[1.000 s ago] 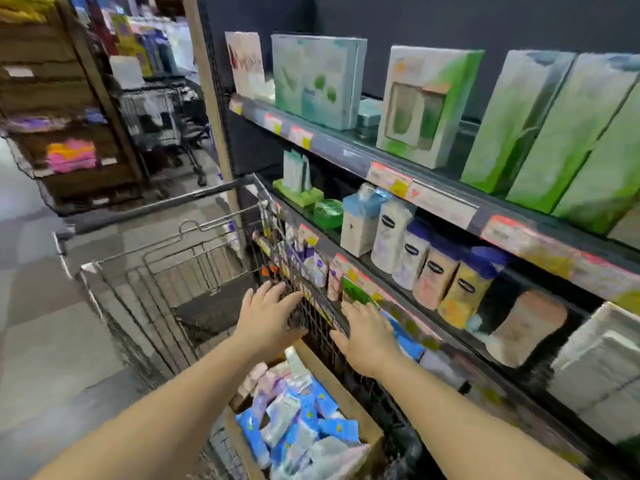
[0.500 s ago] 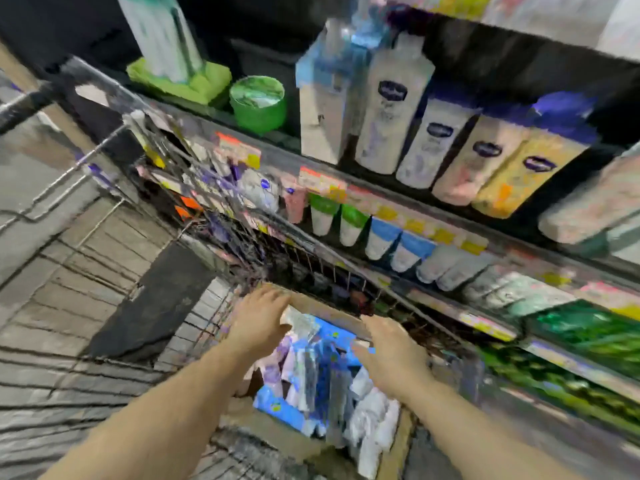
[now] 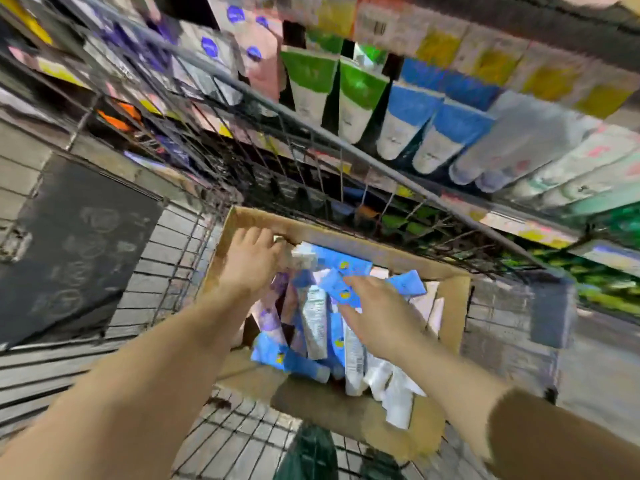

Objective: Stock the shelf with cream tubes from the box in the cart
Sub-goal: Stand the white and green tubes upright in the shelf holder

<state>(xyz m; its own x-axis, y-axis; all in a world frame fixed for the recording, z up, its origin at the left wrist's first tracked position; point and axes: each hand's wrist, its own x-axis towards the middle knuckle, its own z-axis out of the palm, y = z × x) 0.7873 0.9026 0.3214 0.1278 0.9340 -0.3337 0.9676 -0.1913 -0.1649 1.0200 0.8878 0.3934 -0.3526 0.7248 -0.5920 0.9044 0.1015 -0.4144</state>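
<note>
Cardboard box (image 3: pixel 453 306): centre of the frame, open, inside the wire cart (image 3: pixel 180 271).
Cream tubes (image 3: pixel 313 320): blue, white and purple, heaped loosely in the box.
Left hand (image 3: pixel 251 259): at the box's far left corner, fingers curled round a pale tube (image 3: pixel 303 259).
Right hand (image 3: pixel 377 315): palm down on the heap, fingers spread; whether it holds anything, cannot tell.
Shelf (image 3: pixel 433 199): upper right of the frame, with green-capped tubes (image 3: pixel 311 84) and blue-capped tubes (image 3: pixel 405 116) in a row.

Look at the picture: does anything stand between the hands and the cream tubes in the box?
Nothing visible does. The box is open-topped, and both the left hand and right hand are already down among the tubes.
</note>
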